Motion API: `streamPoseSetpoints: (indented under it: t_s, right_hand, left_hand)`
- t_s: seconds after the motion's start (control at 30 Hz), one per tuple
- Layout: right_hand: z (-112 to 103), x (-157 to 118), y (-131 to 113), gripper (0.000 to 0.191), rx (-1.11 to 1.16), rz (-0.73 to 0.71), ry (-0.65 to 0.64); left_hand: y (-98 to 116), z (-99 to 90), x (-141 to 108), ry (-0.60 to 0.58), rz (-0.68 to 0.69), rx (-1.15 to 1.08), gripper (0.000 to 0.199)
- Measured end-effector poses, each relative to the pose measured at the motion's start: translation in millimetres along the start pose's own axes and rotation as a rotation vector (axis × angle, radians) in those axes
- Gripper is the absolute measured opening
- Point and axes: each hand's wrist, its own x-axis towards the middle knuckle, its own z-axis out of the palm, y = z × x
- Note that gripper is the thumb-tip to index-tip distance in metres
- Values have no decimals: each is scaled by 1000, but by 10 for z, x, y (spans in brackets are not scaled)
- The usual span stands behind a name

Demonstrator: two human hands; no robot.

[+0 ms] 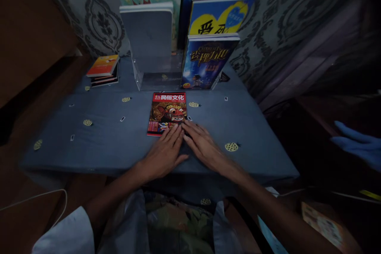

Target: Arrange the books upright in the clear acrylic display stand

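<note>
A red book with a mask picture on its cover (166,111) lies flat near the middle of the cloth-covered table. My left hand (166,149) rests palm down, its fingertips on the book's lower edge. At the lower right corner of the same book, my right hand (204,145) lies with its fingers stretched forward. The fingertips of both hands come close together there. Neither hand grips anything.
Behind the book, a clear stand (154,81) holds a grey-backed book (149,31) and a dark blue book (205,63). A small book stack (102,69) lies at the back left. A blue glove (358,143) shows at the right, beyond the table (104,154).
</note>
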Motion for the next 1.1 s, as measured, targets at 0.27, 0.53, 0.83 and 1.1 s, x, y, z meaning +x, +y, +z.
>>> streamPoseSetpoints:
  t_s: [0.27, 0.53, 0.83, 1.1]
  right_hand:
    - [56, 258, 174, 53, 48, -9, 27]
    - [136, 271, 242, 53, 46, 13, 77]
    - [142, 227, 280, 51, 4, -10, 52]
    - [111, 248, 247, 52, -8, 1, 23]
  left_hand:
    - [-114, 2, 197, 28, 0, -29, 72]
    - [-239, -95, 225, 22, 43, -74, 66]
    - [-731, -170, 90, 12, -163, -60, 59]
    - [-1347, -197, 643, -27, -365, -23, 56]
